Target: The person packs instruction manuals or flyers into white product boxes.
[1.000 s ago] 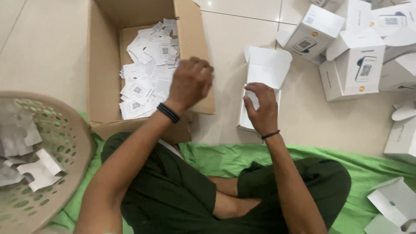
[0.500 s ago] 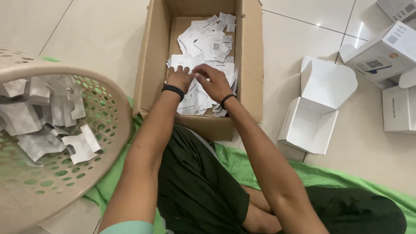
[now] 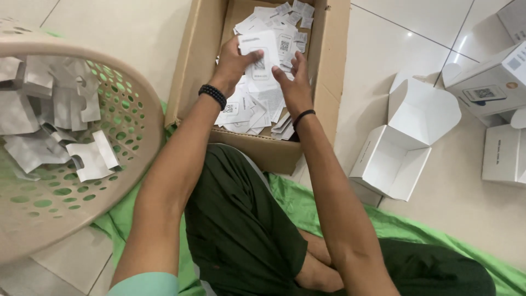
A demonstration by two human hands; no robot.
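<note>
Both my hands are inside a brown cardboard box (image 3: 194,71) on the floor in front of me. My left hand (image 3: 234,61) grips the left edge of a white paper leaflet (image 3: 262,57) with a small square printed code, lifted above the pile. My right hand (image 3: 295,82) touches the leaflet's right side with its fingers spread. Under them lies a heap of several similar white leaflets (image 3: 249,112) filling the box. A black bead bracelet is on my left wrist and a thin black band on my right.
A beige perforated plastic basket (image 3: 118,164) with crumpled white wrappers stands at the left. An open white carton (image 3: 402,148) sits at the right, more white boxes (image 3: 493,82) behind it. A green cloth (image 3: 307,208) lies under my crossed legs on the tiled floor.
Both hands went from the open white carton into the cardboard box, dug into the pile, and now lift one leaflet. My view has swung left and closer.
</note>
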